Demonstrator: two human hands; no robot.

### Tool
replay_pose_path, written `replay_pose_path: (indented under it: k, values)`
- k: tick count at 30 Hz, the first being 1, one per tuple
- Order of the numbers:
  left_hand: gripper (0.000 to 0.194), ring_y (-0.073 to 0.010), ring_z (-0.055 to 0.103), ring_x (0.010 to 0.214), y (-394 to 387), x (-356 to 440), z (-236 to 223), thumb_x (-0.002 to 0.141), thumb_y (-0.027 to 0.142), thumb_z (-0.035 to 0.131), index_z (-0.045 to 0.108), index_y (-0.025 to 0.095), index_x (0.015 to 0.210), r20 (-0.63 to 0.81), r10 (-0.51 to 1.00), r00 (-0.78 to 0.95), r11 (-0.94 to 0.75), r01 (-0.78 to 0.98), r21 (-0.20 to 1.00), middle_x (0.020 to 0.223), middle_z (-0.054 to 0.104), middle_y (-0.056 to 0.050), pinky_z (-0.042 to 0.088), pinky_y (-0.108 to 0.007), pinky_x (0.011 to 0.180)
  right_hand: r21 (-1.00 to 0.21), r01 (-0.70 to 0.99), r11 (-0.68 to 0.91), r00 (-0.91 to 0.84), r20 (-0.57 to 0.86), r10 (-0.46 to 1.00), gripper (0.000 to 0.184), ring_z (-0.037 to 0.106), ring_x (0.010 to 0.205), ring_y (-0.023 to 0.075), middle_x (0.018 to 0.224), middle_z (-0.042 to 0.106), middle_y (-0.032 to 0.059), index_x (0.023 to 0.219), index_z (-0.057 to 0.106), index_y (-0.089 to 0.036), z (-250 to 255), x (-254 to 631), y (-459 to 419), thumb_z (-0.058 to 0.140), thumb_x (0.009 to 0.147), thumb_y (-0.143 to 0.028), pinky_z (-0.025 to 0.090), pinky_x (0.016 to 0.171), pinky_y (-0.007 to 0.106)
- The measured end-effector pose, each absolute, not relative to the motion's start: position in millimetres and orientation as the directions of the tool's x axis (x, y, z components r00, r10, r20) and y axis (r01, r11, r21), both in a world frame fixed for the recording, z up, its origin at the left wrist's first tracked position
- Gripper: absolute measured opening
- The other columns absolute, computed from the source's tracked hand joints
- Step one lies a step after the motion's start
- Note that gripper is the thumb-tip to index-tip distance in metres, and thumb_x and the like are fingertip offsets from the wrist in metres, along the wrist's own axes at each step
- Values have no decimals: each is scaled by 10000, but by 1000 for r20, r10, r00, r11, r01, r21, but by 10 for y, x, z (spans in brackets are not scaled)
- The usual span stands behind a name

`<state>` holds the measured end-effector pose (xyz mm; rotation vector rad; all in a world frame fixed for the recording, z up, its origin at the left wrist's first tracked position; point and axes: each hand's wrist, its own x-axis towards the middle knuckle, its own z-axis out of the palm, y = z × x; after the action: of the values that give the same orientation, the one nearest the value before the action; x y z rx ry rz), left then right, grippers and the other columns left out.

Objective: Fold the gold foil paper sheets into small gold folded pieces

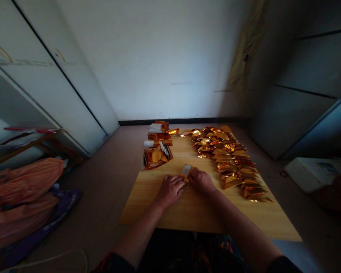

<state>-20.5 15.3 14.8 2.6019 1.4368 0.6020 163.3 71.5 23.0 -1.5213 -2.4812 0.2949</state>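
Observation:
Between my two hands, over the middle of the wooden board, is a small piece of gold foil paper (185,169) with a pale grey-white face showing. My left hand (172,188) has its fingers bent together on the paper's lower left edge. On its right edge my right hand (200,179) pinches with curled fingers. Part of the paper is hidden under the fingertips. Stacks of flat gold foil paper (157,156) lie at the board's far left. Rows of folded gold foil pieces (234,163) cover its right side.
The wooden board (142,199) lies in front of my lap. A white wall (165,68) stands beyond it, with cabinets (59,72) at left. Orange plastic bags (22,193) lie on the left floor, a white box (308,174) at right.

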Motion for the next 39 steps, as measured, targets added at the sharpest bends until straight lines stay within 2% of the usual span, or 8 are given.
replay_pose_path:
  k: [9, 16, 24, 32, 39]
  values:
    - [414, -200, 504, 1147, 167, -197, 154, 804, 184, 536, 549, 280, 1207, 289, 821, 492, -560, 791, 245, 1251, 587, -37, 353, -415, 955, -276, 873, 403, -411, 33, 911, 212, 607, 791, 148, 983, 633, 69, 945, 604, -186, 231, 1605, 726, 425, 891, -286, 367, 641, 221]
    - [361, -208, 514, 1129, 161, -190, 141, 826, 205, 523, 569, 271, 1178, 296, 824, 484, -553, 801, 229, 1225, 601, -43, 368, -413, 936, -271, 886, 377, -386, 20, 922, 191, 594, 758, 137, 946, 627, 57, 900, 603, -190, 263, 1587, 702, 440, 883, -288, 342, 616, 218]
    - [344, -205, 520, 1115, 155, -173, 150, 836, 202, 506, 584, 279, 1162, 297, 828, 476, -546, 805, 230, 1210, 603, -49, 373, -397, 927, -325, 869, 372, -378, 47, 925, 134, 590, 762, 138, 952, 619, 45, 904, 592, -193, 287, 1597, 675, 479, 843, -232, 349, 628, 220]
    - [335, -212, 509, 1127, 139, -137, 185, 806, 195, 553, 594, 283, 1126, 292, 841, 455, -523, 821, 228, 1212, 602, -35, 383, -396, 918, -363, 855, 369, -378, 50, 924, 171, 591, 778, 135, 963, 619, 54, 924, 605, -187, 249, 1622, 697, 448, 859, -189, 367, 643, 215]
    - [280, -209, 514, 1110, 136, -120, 181, 810, 189, 547, 616, 268, 1070, 294, 846, 446, -513, 831, 216, 1199, 608, -39, 386, -399, 915, -385, 833, 397, -406, 62, 912, 165, 574, 785, 142, 965, 600, 49, 925, 595, -186, 264, 1638, 676, 571, 799, -289, 374, 653, 217]
